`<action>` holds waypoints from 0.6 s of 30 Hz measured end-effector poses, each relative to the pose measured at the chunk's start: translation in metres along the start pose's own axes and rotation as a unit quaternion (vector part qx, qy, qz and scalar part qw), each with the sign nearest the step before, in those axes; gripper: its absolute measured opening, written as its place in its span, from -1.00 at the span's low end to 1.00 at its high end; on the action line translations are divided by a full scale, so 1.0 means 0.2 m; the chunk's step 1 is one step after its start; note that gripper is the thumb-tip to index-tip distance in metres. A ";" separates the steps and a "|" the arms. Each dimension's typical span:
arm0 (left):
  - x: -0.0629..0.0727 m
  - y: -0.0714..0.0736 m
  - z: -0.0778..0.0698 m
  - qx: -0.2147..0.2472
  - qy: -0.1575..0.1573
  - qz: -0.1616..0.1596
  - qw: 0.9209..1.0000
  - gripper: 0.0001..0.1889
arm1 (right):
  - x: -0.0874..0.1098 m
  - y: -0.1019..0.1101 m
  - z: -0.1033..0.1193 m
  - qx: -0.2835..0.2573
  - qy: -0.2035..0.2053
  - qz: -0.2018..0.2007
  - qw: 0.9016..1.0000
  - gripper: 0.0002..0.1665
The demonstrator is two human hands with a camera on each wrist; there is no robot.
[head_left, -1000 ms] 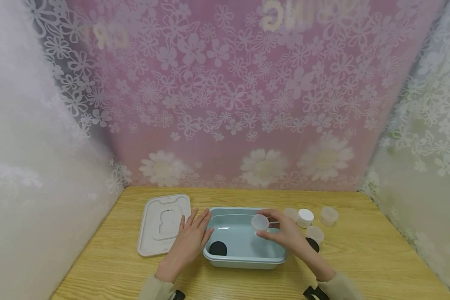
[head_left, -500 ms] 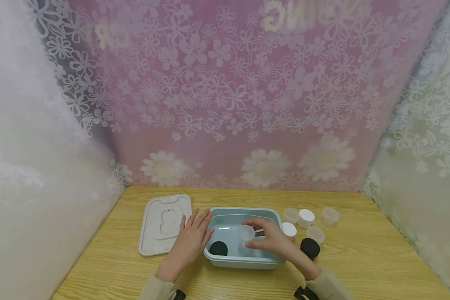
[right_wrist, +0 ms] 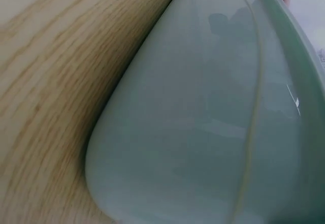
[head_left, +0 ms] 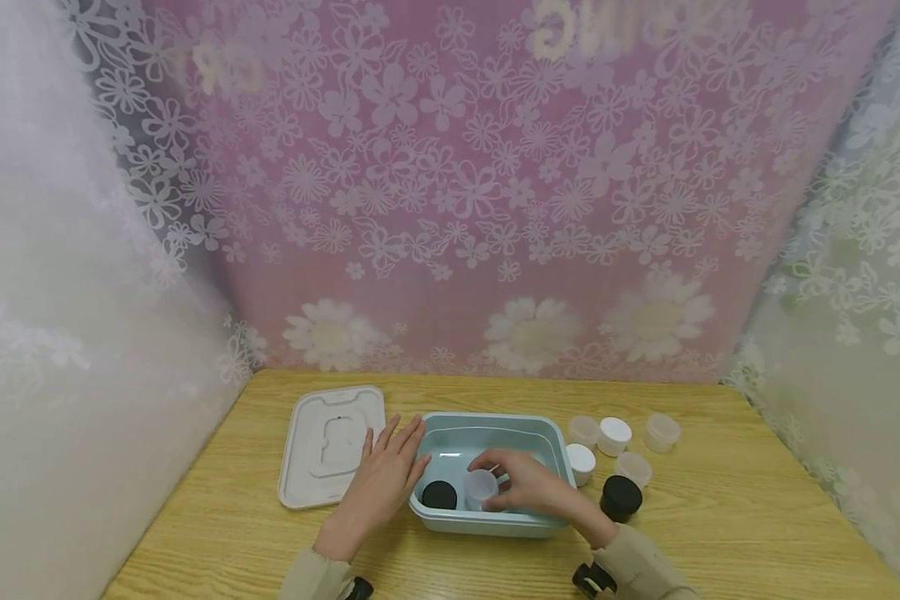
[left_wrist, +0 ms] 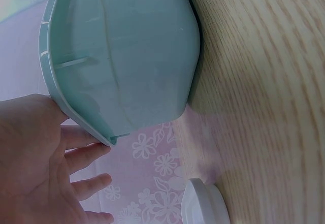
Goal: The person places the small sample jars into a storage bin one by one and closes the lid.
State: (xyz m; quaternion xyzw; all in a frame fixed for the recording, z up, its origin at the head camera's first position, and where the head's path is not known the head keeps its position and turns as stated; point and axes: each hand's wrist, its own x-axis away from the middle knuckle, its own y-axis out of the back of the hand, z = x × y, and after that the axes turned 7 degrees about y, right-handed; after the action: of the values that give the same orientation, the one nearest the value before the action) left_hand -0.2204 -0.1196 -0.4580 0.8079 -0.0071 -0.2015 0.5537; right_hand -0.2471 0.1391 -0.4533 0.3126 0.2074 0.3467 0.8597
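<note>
Easy does it with the clear pot [head_left: 481, 487]
I've got the right hand [head_left: 523, 482] pinching it inside the blue tub [head_left: 495, 525], just beside the black pot [head_left: 439, 495]; can't tell if it's touching bottom. I'd set it down level, then part the fingers evenly. Left hand [head_left: 381, 477], fingers straight and spread at the rim, should steady things.

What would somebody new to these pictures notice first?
Probably the pink flowered backdrop behind the table. Next, the blue tub on that table, with the right hand holding a small cloudy cup inside it and the left hand at its left end.
</note>
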 end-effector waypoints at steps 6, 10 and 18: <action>-0.01 -0.01 0.00 -0.005 -0.001 -0.001 1.000 -0.47 | -0.01 0.00 0.00 -0.004 -0.017 0.017 1.000 -0.47; -0.01 -0.01 0.01 -0.005 0.000 -0.002 1.000 -0.47 | -0.01 0.00 0.01 0.001 -0.022 0.026 0.999 -0.47; 0.00 -0.01 0.01 0.002 0.000 -0.003 1.000 -0.47 | -0.01 -0.01 0.03 -0.002 -0.003 0.039 0.999 -0.51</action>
State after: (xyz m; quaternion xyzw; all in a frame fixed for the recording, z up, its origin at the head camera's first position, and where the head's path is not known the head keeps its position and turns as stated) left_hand -0.2215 -0.1199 -0.4600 0.8090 -0.0049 -0.2031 0.5516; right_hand -0.2449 0.1340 -0.4505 0.3195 0.1920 0.3794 0.8468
